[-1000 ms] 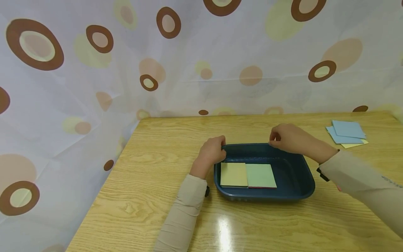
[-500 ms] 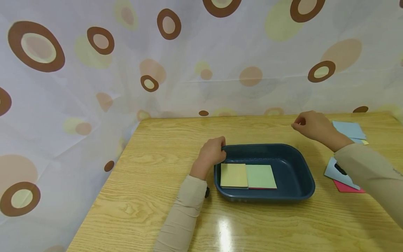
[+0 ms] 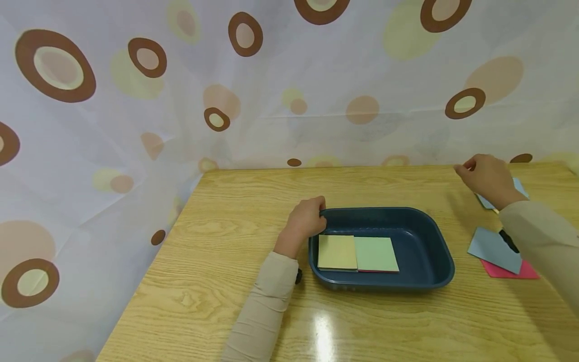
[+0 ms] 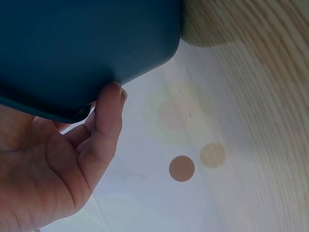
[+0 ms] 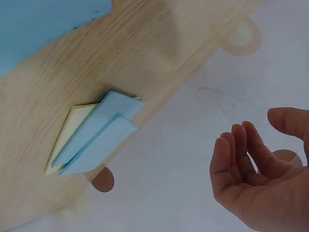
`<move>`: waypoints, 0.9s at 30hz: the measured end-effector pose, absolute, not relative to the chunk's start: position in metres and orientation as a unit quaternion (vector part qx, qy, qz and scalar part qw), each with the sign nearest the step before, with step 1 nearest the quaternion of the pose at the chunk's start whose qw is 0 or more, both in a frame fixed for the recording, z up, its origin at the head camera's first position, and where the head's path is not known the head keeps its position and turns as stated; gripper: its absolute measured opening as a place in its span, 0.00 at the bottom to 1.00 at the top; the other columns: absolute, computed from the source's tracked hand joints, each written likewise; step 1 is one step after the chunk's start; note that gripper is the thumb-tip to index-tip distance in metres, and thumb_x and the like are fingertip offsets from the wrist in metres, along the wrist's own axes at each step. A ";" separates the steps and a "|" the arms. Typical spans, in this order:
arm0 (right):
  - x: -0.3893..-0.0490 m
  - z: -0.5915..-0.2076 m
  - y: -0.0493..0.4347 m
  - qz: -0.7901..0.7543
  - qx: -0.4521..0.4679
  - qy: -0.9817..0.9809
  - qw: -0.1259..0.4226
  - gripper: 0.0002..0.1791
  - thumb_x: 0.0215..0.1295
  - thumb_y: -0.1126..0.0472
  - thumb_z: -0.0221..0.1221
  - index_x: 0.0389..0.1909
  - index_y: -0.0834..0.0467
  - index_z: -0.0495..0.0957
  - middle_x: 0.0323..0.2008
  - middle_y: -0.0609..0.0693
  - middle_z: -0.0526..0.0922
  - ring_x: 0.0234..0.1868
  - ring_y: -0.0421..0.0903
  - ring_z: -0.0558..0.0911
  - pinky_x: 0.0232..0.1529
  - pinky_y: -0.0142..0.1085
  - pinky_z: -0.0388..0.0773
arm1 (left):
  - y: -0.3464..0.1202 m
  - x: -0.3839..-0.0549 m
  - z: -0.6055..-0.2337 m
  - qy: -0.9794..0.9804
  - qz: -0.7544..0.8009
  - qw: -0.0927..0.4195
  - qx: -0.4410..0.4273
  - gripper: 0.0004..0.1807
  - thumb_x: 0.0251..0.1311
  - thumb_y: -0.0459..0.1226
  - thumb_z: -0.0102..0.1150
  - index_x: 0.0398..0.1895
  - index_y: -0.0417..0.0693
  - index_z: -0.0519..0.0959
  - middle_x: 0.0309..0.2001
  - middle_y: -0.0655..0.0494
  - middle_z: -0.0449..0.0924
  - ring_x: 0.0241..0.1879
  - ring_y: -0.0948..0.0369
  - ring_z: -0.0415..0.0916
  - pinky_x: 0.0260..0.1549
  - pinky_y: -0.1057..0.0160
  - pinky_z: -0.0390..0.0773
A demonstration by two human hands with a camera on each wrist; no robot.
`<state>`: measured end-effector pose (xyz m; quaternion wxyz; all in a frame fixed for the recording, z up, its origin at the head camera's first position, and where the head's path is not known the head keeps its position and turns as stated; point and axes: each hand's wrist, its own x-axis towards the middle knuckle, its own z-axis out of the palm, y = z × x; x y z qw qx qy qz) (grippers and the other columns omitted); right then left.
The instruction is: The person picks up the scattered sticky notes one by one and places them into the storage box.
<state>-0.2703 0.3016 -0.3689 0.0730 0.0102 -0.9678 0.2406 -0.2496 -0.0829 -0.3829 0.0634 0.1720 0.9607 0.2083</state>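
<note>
My left hand (image 3: 304, 219) grips the left rim of a dark blue plastic basin (image 3: 420, 256), its thumb over the inside of the wall. In the left wrist view, the fingers curl round the basin's edge. Two small stacks of square note paper lie side by side in the basin, a yellow stack (image 3: 337, 252) on the left and a pale green stack (image 3: 376, 254) next to it. My right hand (image 3: 487, 176) is raised at the right, fingers loosely bent and holding nothing. Close by on the table are light blue note papers (image 5: 96, 130), overlapping a yellow note paper (image 5: 75, 121).
Right of the basin, another blue note paper (image 3: 495, 250) overlaps a red one (image 3: 530, 271). The wooden table (image 3: 203, 261) meets a spotted cloth backdrop (image 3: 271, 136) at its back edge, and the same cloth hangs along the left.
My right hand has moved right from the basin's back rim to above the far note papers. The nearer blue and red papers have come into sight. My left hand keeps its grip.
</note>
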 end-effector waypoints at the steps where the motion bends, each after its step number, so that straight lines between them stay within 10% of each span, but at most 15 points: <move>1: -0.271 -0.370 0.305 0.243 0.005 -0.967 0.075 0.30 0.74 0.51 0.44 0.44 0.80 0.71 0.38 0.76 0.75 0.33 0.67 0.76 0.31 0.55 0.72 | -0.083 -0.250 -0.383 0.961 0.208 0.063 0.172 0.08 0.59 0.29 0.54 0.42 0.44 0.75 0.29 0.54 0.72 0.25 0.60 0.68 0.22 0.67 0.66; 13: -0.278 -0.390 0.347 0.219 -0.079 -0.969 0.076 0.31 0.71 0.54 0.46 0.48 0.86 0.67 0.43 0.82 0.71 0.38 0.79 0.71 0.24 0.55 0.74 | -0.083 -0.250 -0.384 0.960 0.209 0.067 0.173 0.08 0.60 0.29 0.54 0.42 0.44 0.75 0.28 0.54 0.72 0.24 0.59 0.67 0.21 0.66 0.65; 27: -0.274 -0.418 0.373 0.177 -0.154 -0.972 -0.006 0.42 0.68 0.43 0.49 0.58 0.82 0.59 0.51 0.88 0.53 0.53 0.83 0.56 0.47 0.68 0.64 | -0.084 -0.251 -0.385 0.961 0.208 0.061 0.170 0.07 0.60 0.29 0.55 0.40 0.44 0.75 0.29 0.54 0.73 0.25 0.60 0.68 0.21 0.67 0.66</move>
